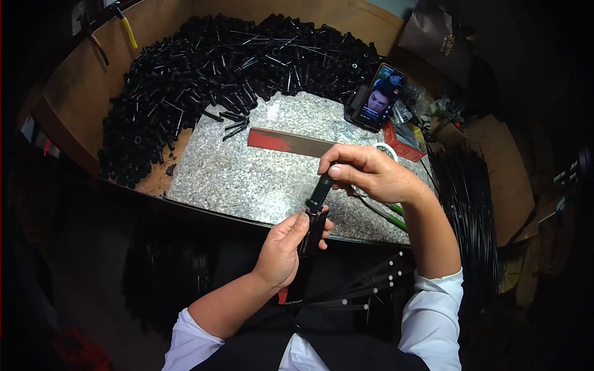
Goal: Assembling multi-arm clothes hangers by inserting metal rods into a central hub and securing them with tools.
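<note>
My left hand (286, 244) is closed round a dark, flat-sided black piece (314, 238) in front of the table edge. Directly above it, my right hand (365, 173) pinches a black cylindrical part (320, 191) between thumb and fingers. This part is tilted, and its lower end meets the top of the piece in my left hand. Whether one sits inside the other cannot be made out. Under my right wrist lies a tool with green handles (390, 216), partly hidden by the hand. Beyond my hands a flat bar with a red end (272, 140) lies on the speckled stone slab (216, 179).
A large heap of black tubular parts (204, 80) fills the back and left. A lit phone (378, 99) stands on a holder, beside a red box (403, 141). Long black rods (464, 204) are bundled at right; several white-tipped rods (346, 302) lie below my hands. Yellow-handled pliers (129, 31) hang upper left.
</note>
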### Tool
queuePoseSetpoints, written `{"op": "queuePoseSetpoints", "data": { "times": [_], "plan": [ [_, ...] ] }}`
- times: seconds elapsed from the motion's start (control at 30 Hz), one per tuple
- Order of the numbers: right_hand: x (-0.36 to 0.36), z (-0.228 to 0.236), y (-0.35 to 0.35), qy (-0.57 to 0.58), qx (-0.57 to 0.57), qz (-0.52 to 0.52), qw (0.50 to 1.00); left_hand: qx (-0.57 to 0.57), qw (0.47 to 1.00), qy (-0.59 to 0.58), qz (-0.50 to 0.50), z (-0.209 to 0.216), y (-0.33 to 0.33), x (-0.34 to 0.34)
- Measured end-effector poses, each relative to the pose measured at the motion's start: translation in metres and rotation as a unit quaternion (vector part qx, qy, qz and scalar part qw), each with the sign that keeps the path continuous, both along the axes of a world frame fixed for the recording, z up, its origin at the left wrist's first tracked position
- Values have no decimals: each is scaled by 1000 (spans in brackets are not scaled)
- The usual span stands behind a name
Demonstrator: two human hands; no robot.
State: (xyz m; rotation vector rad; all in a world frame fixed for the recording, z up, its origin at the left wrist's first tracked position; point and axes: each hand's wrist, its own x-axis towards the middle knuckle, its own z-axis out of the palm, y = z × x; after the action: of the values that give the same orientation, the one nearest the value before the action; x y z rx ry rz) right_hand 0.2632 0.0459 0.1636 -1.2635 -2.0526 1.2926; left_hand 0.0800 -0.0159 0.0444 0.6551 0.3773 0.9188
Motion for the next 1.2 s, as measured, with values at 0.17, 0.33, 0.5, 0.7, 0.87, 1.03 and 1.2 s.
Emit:
{"op": "queuePoseSetpoints", "data": {
  "times": [0.17,0.33,0.5,0.7,0.87,1.03,1.2],
  "plan": [
    [-7,-15,-5,34,19,14,999,14,999,22,19,-3,0,1],
    [-19,-24,-10,164,-51,-61,983,18,999,19,36,-4,0,1],
    [-27,-22,-19,168,-19,-113,979,54,997,35,37,2,0,-2],
    [-38,-23,-23,102,21,-140,985,64,996,49,37,-2,2,-5],
    [-41,-14,-25,-2,92,-127,988,84,993,59,52,-4,1,-3],
    [-43,-3,-25,-126,137,-112,976,109,988,102,47,0,-1,-3],
    [-38,-4,-15,-88,152,-43,983,114,988,100,36,-3,1,-3]
  ]
}}
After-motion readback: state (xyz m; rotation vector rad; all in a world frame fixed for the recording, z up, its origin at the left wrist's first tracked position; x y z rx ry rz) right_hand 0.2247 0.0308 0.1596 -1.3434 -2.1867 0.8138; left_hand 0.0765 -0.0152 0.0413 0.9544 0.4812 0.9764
